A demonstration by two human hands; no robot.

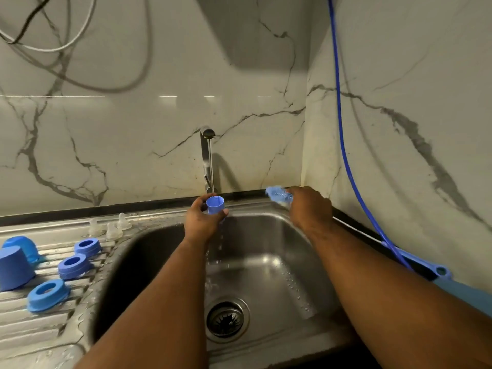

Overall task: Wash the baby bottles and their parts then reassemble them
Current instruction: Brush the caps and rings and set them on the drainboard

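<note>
Right now the left hand [202, 222] is gripping a small blue cap [215, 205], mouth up, with its fingers and thumb curled round it. It is holding the cap under the thin stream of water [211, 166] that is running from the faucet [205, 155] above the sink [269, 251]. Drops are falling from the cap into the basin. The right hand [310, 206] is clasping a blue bottle brush [278, 194] at the sink's back right corner, bristles pointing left toward the faucet, apart from the cap. On the ribbed desk [32, 323] left of the sink, three blue collar rings [73, 266] are lying in a row. Three clear nipples [122, 221] are standing upright behind them, and two larger blue caps [13, 267] are resting at the far left.
</note>
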